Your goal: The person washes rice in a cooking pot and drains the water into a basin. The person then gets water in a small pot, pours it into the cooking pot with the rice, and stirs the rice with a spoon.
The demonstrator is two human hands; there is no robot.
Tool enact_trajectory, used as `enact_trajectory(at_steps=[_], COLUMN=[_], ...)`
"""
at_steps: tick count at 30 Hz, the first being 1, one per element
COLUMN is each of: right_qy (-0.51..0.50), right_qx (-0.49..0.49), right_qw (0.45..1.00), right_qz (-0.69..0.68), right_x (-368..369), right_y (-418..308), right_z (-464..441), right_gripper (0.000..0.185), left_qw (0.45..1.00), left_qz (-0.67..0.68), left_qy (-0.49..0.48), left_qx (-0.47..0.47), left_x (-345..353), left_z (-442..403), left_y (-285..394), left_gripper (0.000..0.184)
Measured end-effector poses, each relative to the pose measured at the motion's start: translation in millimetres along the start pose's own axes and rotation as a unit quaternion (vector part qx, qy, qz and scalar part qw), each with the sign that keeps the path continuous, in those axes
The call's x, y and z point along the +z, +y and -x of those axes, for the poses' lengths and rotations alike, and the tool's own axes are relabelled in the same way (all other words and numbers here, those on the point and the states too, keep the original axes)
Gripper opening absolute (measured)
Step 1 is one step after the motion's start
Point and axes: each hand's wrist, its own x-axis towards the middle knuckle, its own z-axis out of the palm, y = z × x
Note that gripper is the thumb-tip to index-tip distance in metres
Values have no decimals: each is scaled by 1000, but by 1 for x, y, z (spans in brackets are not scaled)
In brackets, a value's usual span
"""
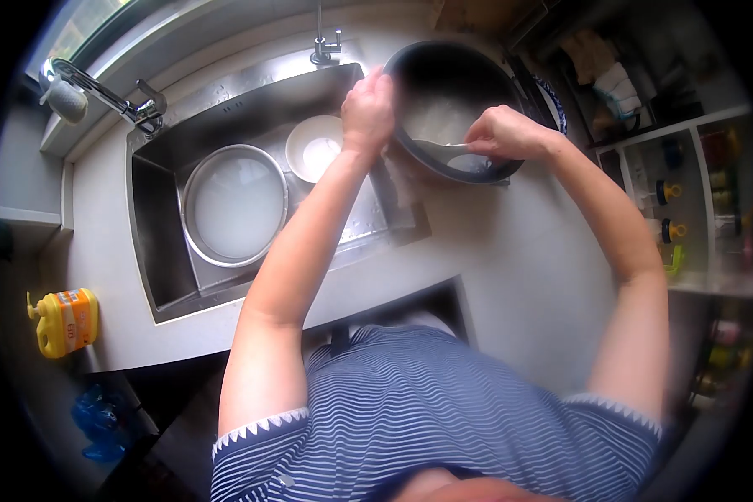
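Note:
A deep, dark round pot is tilted at the right end of the sink, with a whitish patch on its inner bottom. My left hand is closed on the pot's left rim. My right hand reaches over the near side of the pot, its fingers wrapped round a pale, broad-ended spatula. The spatula's flat end lies at the near inner wall; most of its handle is hidden by the hand. In the sink, left of my left hand, are a white bowl and a round metal pan of cloudy liquid.
The steel sink is set in a pale counter. A faucet stands at its back left, and a slim tap behind it. A yellow pump bottle is at the left. Shelves with bottles are at the right.

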Motion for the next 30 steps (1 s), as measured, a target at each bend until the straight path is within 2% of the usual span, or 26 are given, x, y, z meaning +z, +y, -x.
enact_trajectory(at_steps=[2, 5, 8, 9, 10, 12, 14, 21, 24, 25, 28, 30], right_qy=[87, 136, 196, 196, 236, 241, 253, 95, -31, -39, -57, -29], right_qx=[-28, 57, 58, 78, 59, 77, 53, -9, 30, 2, 39, 14], right_qw=[988, 978, 954, 957, 953, 949, 933, 980, 991, 993, 997, 999], right_qz=[122, 148, 219, 201, 178, 186, 249, 177, 127, 108, 16, -28], right_x=[9, 2, -4, -9, -13, -21, -11, 0, -8, -7, -17, -15], right_y=[27, 24, 36, 36, 38, 33, 42, 18, -4, -1, -15, -9], right_z=[-16, -20, -24, -22, -19, -16, -25, -8, 5, 4, 12, 12], right_gripper=[19, 18, 16, 16, 16, 16, 14, 15, 19, 20, 21, 22], left_qw=[1000, 1000, 1000, 1000, 1000, 999, 999, 1000, 1000, 1000, 1000, 1000], left_qz=[-18, -21, -19, -20, -22, -37, -39, -29, -28, -21, -13, -14], left_qy=[-4, -3, -1, 3, 7, 3, 1, 4, 13, 7, -9, -10], left_qx=[-7, -7, -1, 3, 7, -8, -9, -5, 8, 3, -12, -14], left_x=[-3, -2, -2, -2, -2, -2, -1, -1, 1, 0, -2, -3], left_z=[1, 1, 0, 0, 0, 1, 1, 0, 0, 0, 0, 0], left_y=[2, 2, 3, 2, 1, 1, 4, 2, 1, 2, 4, 4], left_gripper=[38, 38, 38, 38, 38, 38, 38, 38, 38, 38, 38, 38])
